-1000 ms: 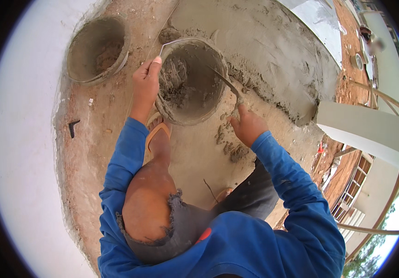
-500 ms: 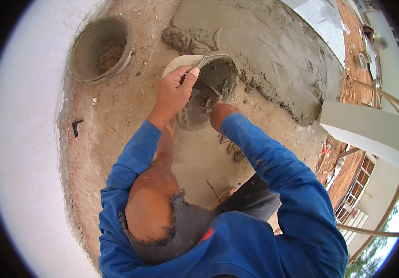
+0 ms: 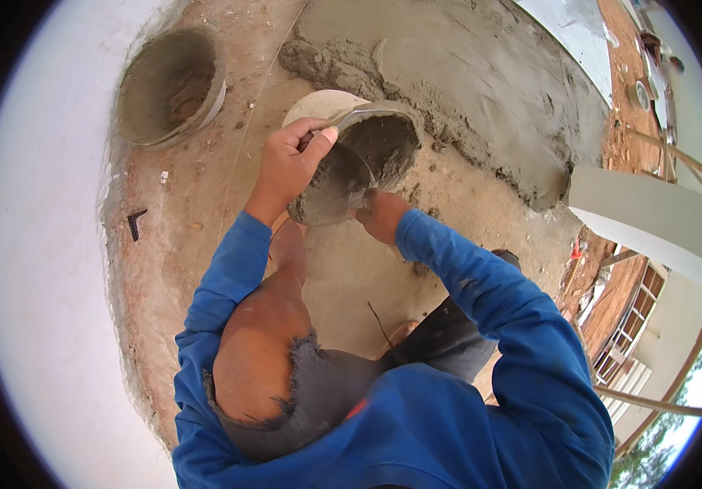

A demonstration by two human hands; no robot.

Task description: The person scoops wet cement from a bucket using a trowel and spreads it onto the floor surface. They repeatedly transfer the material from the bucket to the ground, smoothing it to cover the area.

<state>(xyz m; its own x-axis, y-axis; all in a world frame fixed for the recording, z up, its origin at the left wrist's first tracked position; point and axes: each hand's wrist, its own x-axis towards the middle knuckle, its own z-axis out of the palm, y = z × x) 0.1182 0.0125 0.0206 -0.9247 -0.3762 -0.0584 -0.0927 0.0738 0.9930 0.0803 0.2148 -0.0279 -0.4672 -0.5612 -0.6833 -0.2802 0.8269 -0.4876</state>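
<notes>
A mortar-smeared bucket (image 3: 318,103) tilts in front of me, with wet grey mortar (image 3: 379,140) inside. My left hand (image 3: 290,169) is closed round its wire handle (image 3: 357,113) at the rim. Low at the bucket's mouth, my right hand (image 3: 382,217) is closed on what looks like a trowel (image 3: 367,169). Its thin blade edge shows against the mortar, while its grip is hidden in my fist.
Wet mortar (image 3: 465,90) spreads over the floor ahead, rough-edged near the bucket. A second dirty bucket (image 3: 217,102) stands far left by the white wall (image 3: 41,244). A black angled piece (image 3: 135,224) lies near that wall. To the right rises a pale pillar (image 3: 652,220).
The bucket and my left hand have shifted slightly left, and more of its inside shows. My right hand has moved a little down, toward me, with the trowel.
</notes>
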